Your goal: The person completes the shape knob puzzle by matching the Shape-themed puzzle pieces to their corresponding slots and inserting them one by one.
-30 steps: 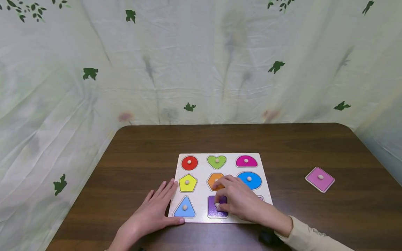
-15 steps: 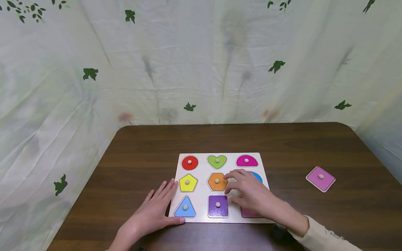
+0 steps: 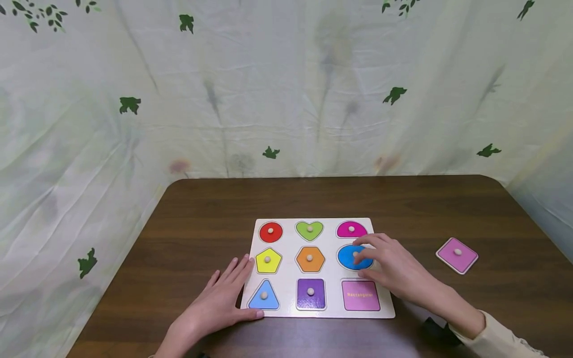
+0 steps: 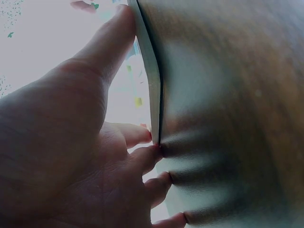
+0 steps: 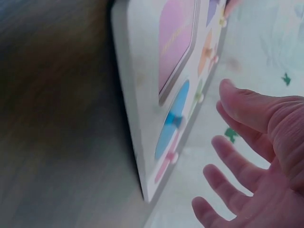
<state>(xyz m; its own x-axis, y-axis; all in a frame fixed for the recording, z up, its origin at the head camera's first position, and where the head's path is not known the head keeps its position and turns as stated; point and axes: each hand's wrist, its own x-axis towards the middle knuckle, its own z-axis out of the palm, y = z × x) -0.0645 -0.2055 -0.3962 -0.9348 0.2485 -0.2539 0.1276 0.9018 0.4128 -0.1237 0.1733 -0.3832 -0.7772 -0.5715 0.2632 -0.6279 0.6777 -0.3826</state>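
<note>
A white peg puzzle board [image 3: 288, 268] lies on the table with knobbed shapes set in it. My left hand [image 3: 215, 301] rests along its left side, fingers spread and thumb at the front edge; the left wrist view shows the fingertips [image 4: 164, 183] down on the tabletop. Over the board's right side hovers my right hand [image 3: 400, 266], fingers loosely bent and holding nothing, overlapping the blue oval piece [image 3: 345, 259]. A purple square piece [image 3: 311, 302] sits in the front row, left of a pink recess [image 3: 360, 303] printed with a word. The right wrist view shows the right hand [image 5: 266, 156] apart from the board.
A pink rectangular piece [image 3: 465, 257] with a knob lies on the dark wooden table [image 3: 215, 214], right of the board. Red circle [image 3: 265, 233], green heart [image 3: 304, 227] and several other pieces fill the board. A pale leaf-patterned curtain [image 3: 286, 99] hangs behind.
My right hand has let go of the purple square's knob and moved right and away, uncovering the orange hexagon, the square and the pink recess. My left hand has stayed put.
</note>
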